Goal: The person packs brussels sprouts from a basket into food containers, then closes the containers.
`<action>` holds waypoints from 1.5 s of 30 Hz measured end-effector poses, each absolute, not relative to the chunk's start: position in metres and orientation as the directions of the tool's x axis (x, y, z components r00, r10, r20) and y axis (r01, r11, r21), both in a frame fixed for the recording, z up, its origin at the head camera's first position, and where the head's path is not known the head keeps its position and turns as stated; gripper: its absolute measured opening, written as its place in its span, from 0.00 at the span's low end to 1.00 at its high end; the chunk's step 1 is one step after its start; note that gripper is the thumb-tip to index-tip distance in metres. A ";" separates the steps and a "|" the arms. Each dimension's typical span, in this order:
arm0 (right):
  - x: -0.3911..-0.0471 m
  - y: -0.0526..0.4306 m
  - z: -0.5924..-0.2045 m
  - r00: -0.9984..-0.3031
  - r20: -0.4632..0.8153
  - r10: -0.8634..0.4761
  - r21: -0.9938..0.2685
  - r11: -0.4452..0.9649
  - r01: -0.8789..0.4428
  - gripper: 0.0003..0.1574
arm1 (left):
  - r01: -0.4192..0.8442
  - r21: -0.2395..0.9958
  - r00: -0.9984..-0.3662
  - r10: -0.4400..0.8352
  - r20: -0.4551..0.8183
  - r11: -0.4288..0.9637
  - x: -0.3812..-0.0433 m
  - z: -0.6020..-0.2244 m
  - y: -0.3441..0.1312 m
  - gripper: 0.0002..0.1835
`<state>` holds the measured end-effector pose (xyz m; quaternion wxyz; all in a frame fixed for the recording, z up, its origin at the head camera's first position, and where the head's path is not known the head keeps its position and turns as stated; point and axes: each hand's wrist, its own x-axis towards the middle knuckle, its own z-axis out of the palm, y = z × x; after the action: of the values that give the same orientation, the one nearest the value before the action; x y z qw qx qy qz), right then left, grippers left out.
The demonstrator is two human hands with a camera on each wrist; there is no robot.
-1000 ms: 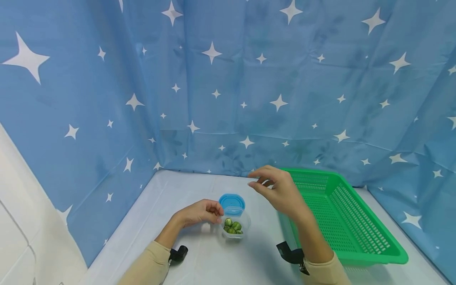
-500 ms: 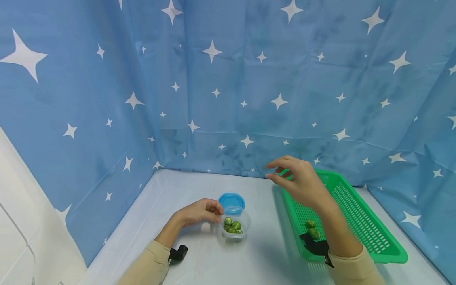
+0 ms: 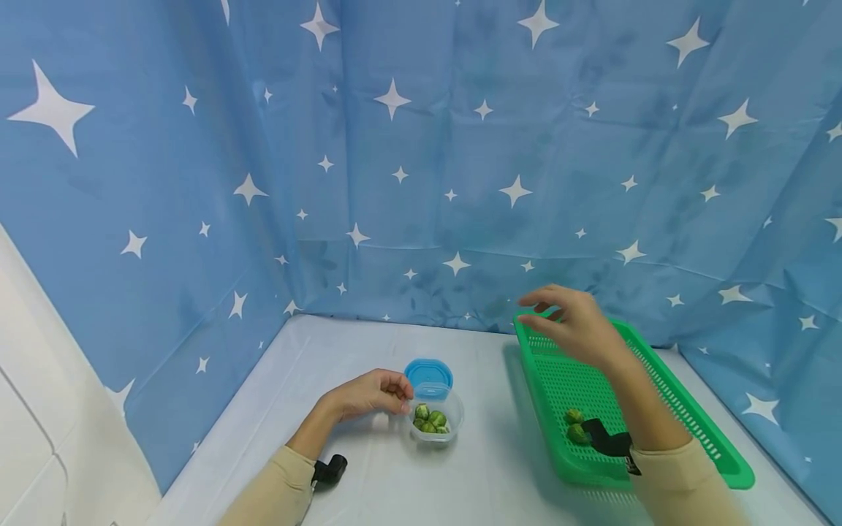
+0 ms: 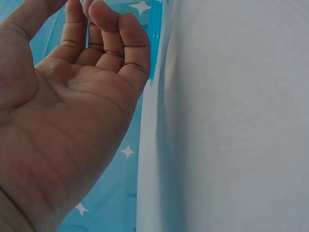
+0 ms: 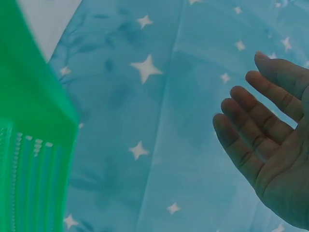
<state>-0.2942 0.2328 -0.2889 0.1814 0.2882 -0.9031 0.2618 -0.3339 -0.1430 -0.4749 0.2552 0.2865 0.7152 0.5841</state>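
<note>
Head view: right fingers [image 3: 551, 294] near basket [image 3: 571, 376], sprouts [image 3: 577, 435] inside.

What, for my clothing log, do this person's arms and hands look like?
The left sleeve and right sleeve are plain beige and stop short of the hands. The left hand and right hand wear no gloves. A bent black device is strapped by the left wrist, a similar one by the right.

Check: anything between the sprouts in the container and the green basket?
Only two walls: that of the clear container round the sprouts, then the facing side of the green basket. Nothing else visible between.
</note>
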 end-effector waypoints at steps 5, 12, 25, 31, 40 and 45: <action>-0.302 0.247 -0.295 -0.786 0.462 -0.411 -0.386 0.705 -0.595 0.13 | 0.118 0.982 -0.705 0.709 -0.024 0.150 -0.334 -0.476 -0.143 0.20; -0.311 0.264 -0.302 -0.825 0.415 -0.383 -0.425 0.720 -0.548 0.16 | 0.119 0.982 -0.705 0.708 -0.023 0.150 -0.334 -0.477 -0.144 0.17; -0.322 0.288 -0.314 -0.874 0.358 -0.329 -0.471 0.745 -0.473 0.19 | 0.122 0.981 -0.704 0.709 -0.022 0.152 -0.335 -0.476 -0.143 0.22; -0.327 0.299 -0.319 -0.883 0.349 -0.315 -0.471 0.755 -0.456 0.19 | 0.122 0.981 -0.699 0.715 -0.022 0.150 -0.335 -0.477 -0.142 0.19; -0.332 0.309 -0.328 -0.898 0.311 -0.311 -0.469 0.771 -0.430 0.20 | 0.107 0.983 -0.701 0.712 -0.031 0.148 -0.334 -0.477 -0.143 0.22; -0.338 0.314 -0.338 -0.904 0.289 -0.315 -0.489 0.764 -0.422 0.20 | 0.109 0.983 -0.705 0.708 -0.028 0.148 -0.334 -0.476 -0.143 0.21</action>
<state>-0.3379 0.3143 -0.3383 0.0952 0.1971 -0.9343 0.2815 -0.3341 -0.1428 -0.4759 0.2556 0.2865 0.7132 0.5865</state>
